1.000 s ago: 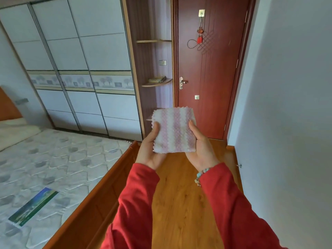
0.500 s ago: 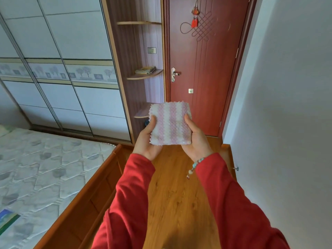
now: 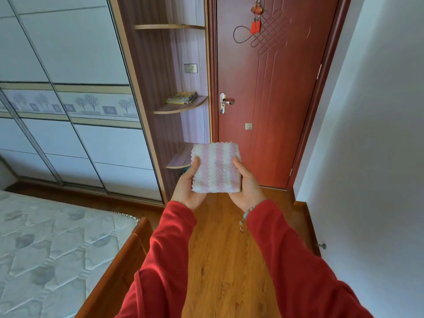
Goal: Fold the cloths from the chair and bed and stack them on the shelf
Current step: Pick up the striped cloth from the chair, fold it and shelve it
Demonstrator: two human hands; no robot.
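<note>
Here I pinch the folded pink-and-white striped cloth (image 3: 216, 168) flat between left hand (image 3: 188, 188) and right hand (image 3: 246, 187), keeping its folds for the curved wooden corner shelf (image 3: 177, 160) at eleven o'clock.

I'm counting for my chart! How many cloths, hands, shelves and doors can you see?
Cloths: 1, the folded pink and white cloth, held between the left hand and right hand
Hands: 2
Shelves: 3 — top, middle, bottom
Doors: 1 red door
Total: 7

the folded cloth (image 3: 216, 168) hides both hands' fingers and part of the lowest shelf (image 3: 177, 160); what sits under that shelf is unclear.
</note>
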